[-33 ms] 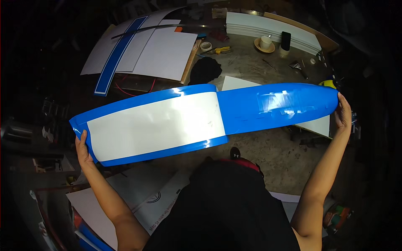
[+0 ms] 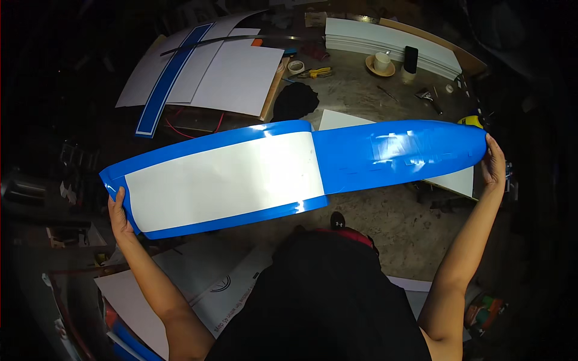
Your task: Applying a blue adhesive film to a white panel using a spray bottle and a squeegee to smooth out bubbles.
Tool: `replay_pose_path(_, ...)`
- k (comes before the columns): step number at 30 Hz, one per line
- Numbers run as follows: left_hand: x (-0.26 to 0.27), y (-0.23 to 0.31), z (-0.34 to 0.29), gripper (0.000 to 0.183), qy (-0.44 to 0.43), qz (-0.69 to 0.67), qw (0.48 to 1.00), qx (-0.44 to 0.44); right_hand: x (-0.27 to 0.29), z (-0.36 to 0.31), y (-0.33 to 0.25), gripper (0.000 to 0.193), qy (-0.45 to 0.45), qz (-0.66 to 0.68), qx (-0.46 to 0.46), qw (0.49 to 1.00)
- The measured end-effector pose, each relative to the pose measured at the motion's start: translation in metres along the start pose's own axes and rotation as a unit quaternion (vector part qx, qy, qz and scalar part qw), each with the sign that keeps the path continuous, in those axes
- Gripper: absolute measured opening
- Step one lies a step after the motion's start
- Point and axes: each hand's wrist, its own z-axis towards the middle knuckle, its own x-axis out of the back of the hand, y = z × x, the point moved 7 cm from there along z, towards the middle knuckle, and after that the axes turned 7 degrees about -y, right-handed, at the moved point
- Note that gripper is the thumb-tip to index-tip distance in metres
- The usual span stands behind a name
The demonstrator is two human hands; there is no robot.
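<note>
A long blue vinyl sheet (image 2: 349,162) stretches in the air between my two hands. Its left part carries a white backing panel (image 2: 223,180) with blue borders above and below. The right part is plain glossy blue, with faint cut outlines and bright glare. My left hand (image 2: 121,213) pinches the sheet's left end, thumb on top and fingers behind. At the tapering right end, my right hand (image 2: 494,161) grips the edge, its fingers partly hidden.
Beyond the sheet, a workbench (image 2: 349,96) holds a cup on a saucer (image 2: 382,62), a phone (image 2: 411,59), yellow-handled pliers (image 2: 316,73), a tape roll (image 2: 295,66) and stacked white panels (image 2: 385,45). White boards (image 2: 235,78) with a blue strip (image 2: 171,84) lie at far left.
The glare on the sheet has shifted slightly. Both hands keep their hold and place.
</note>
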Motion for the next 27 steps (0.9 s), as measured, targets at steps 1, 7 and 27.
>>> replay_pose_path(1,0.003,0.001,-0.002,0.067,0.006,-0.006,1.000,-0.002,0.004,-0.001,-0.003,0.032,0.003,0.002,0.010,1.000)
replay_pose_path(7,0.015,-0.003,-0.003,0.067,0.010,-0.020,1.000,-0.002,0.018,-0.007,-0.016,0.032,0.037,-0.030,0.005,0.999)
replay_pose_path(27,0.055,-0.033,-0.013,0.067,0.013,-0.031,0.999,0.017,0.050,-0.022,-0.067,0.037,0.051,-0.075,-0.006,0.996)
